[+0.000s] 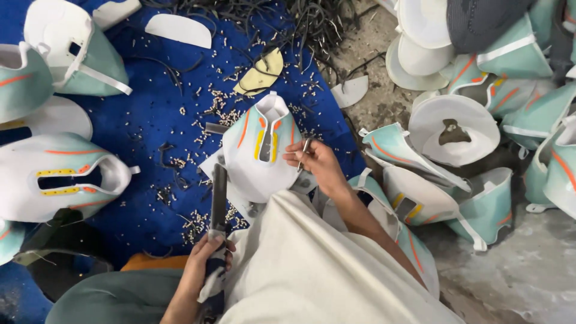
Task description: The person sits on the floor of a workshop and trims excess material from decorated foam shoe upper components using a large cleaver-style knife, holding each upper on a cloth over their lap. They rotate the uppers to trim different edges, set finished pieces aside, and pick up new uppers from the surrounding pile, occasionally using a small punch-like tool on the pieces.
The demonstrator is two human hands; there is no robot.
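A: We have our left hand (207,264) clenched around the cloth-wrapped handle of a dark metal hammer (218,198), its shaft pointing up toward the work.

B: And our right hand (317,165) pinches a thin metal punch (304,151) between its fingertips, the tip resting on the right side of the white and mint-green shoe upper with orange and yellow trim (261,150).

A: That upper sits on a block just beyond our cream-clothed knee (312,264), over the blue mat (144,114).

B: We see small pale punched-out bits (216,105) scattered on the mat around it, and dark trimmings (270,18) piled beyond.

A: More matching uppers lie at our left (60,174) and in a heap at our right (432,192) on the grey floor (528,276).
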